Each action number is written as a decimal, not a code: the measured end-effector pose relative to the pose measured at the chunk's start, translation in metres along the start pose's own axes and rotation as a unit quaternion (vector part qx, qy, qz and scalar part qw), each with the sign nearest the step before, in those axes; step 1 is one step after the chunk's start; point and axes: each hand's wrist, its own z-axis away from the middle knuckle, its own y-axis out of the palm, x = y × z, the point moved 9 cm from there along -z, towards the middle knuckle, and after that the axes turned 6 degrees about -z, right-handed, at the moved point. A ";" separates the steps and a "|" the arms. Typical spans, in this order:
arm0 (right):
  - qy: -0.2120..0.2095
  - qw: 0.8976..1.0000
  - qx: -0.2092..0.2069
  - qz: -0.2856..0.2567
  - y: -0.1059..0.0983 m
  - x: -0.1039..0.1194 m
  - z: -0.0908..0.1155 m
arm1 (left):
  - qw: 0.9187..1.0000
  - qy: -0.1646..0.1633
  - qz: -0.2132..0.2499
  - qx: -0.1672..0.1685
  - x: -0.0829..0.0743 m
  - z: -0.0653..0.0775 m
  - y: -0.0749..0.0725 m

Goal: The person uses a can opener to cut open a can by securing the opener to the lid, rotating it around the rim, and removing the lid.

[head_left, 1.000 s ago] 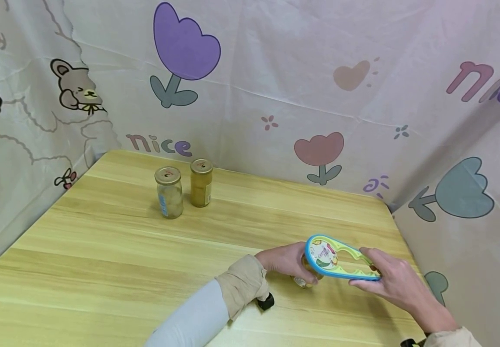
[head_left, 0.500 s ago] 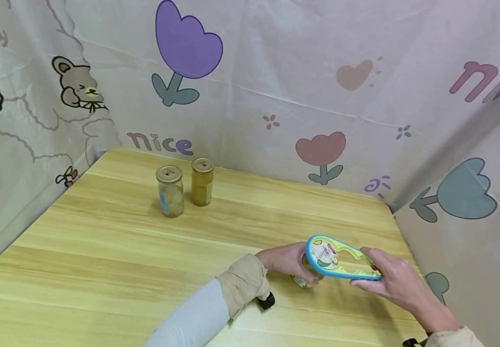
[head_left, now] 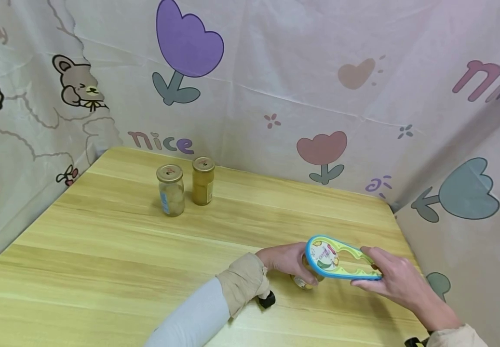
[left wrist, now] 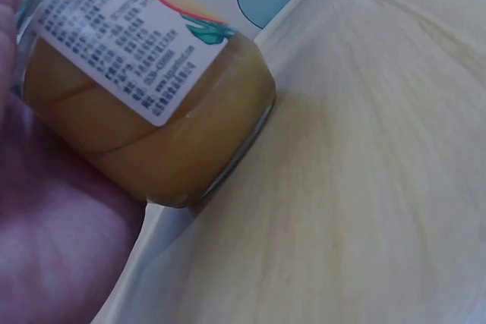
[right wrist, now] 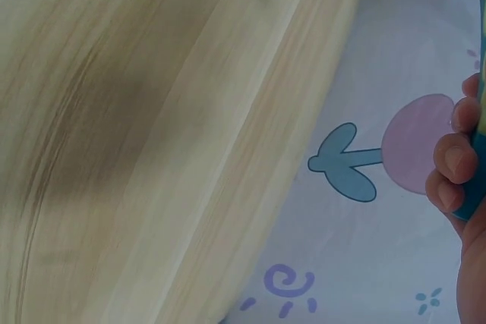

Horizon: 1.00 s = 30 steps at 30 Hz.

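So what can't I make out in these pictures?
Head view: top of the held jar, hidden by the opener.
Head view: lid marks on the pale jar and amber jar, too small.
Left wrist view: print on the label, blurred.
Right wrist view: most of the opener, cut off by the right edge.

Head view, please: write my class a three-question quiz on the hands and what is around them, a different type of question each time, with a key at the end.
1. Multiple choice: What does the right hand hold?
A) a spoon
B) a blue-and-green tool
C) a folded cloth

2. True or false: The pale-filled jar and the standing amber jar both have gold-coloured lids on.

3. Short answer: How many jars are in sight, counting the one in the left hand?

Key:
1. B.
2. True.
3. Three: two standing away from the hands, plus the held jar.
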 end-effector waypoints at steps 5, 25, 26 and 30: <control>-0.004 1.000 0.005 0.001 0.000 0.001 -0.001 | 1.000 0.001 -0.002 0.008 0.000 0.001 0.001; -0.052 0.998 -0.016 0.008 -0.010 0.007 -0.006 | 1.000 -0.008 -0.011 0.017 0.000 0.004 0.002; -0.051 0.999 -0.016 0.010 -0.010 0.008 -0.006 | 1.000 -0.009 -0.007 0.017 0.000 0.004 0.003; -0.052 0.998 -0.014 0.011 -0.011 0.009 -0.005 | 1.000 -0.010 -0.001 0.014 0.001 0.005 0.004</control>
